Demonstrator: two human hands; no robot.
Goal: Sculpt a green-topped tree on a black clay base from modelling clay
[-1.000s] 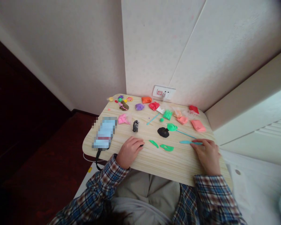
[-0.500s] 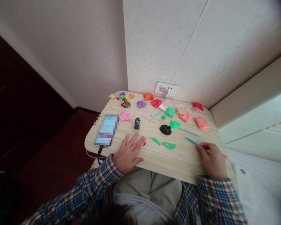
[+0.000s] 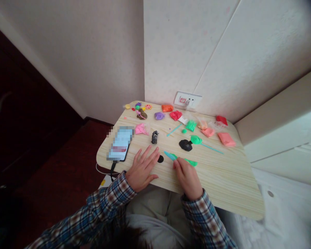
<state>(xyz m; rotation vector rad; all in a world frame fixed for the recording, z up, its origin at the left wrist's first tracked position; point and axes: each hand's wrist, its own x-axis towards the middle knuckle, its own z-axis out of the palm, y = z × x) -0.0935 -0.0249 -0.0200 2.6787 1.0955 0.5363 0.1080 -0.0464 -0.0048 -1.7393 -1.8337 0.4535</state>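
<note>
My left hand (image 3: 143,170) lies flat on the table with its fingers spread. Just beside its fingertips is a small flat black clay disc (image 3: 160,159). Closed around a light-blue plastic clay knife (image 3: 169,155) is my right hand (image 3: 188,176), whose blade points left toward the disc. Flat green clay pieces (image 3: 191,162) lie partly hidden behind the knife and the right hand. Farther back sits a larger black clay piece (image 3: 186,145), touching a green clay lump (image 3: 196,139) with a thin blue stick (image 3: 212,148) beside it.
A phone (image 3: 120,143) with a blurred screen lies at the left, its cable running off the table (image 3: 228,186). Toward the back are several clay packets, including orange (image 3: 167,108), purple (image 3: 159,116) and pink (image 3: 226,139). A wrapped black lump (image 3: 154,137) stands nearer. A wall socket (image 3: 188,99) is behind.
My right hand has picked up the blue clay knife and carried it left, close to the black disc. My left hand has opened from a pinch at the disc and flattened on the table.
</note>
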